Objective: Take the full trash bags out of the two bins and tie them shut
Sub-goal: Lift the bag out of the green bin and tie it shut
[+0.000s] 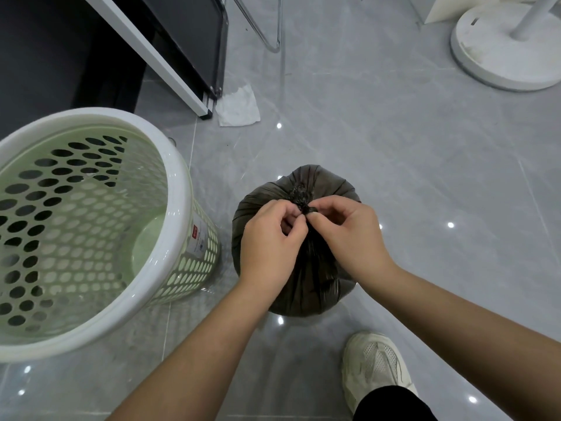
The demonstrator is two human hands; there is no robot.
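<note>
1. The black bag (pixel 321 180) stood on the grey floor (pixel 409 153), out of the bin (pixel 179 189) and just beside it; its top was bunched into a small knot (pixel 299 194).
2. The left hand (pixel 270 238) had its fingers (pixel 287 209) curled tight; they pinched the bag's neck right by the knot.
3. The right hand (pixel 346 235) did the same from the other side; its fingers (pixel 326 205) were curled and pinched the neck; the two hands touched.
4. The bin was green with holes and a white rim; its bottom showed.
5. A white shoe (pixel 373 363) stood near the bag; a paper (pixel 239 107) lay farther off on the floor.
</note>
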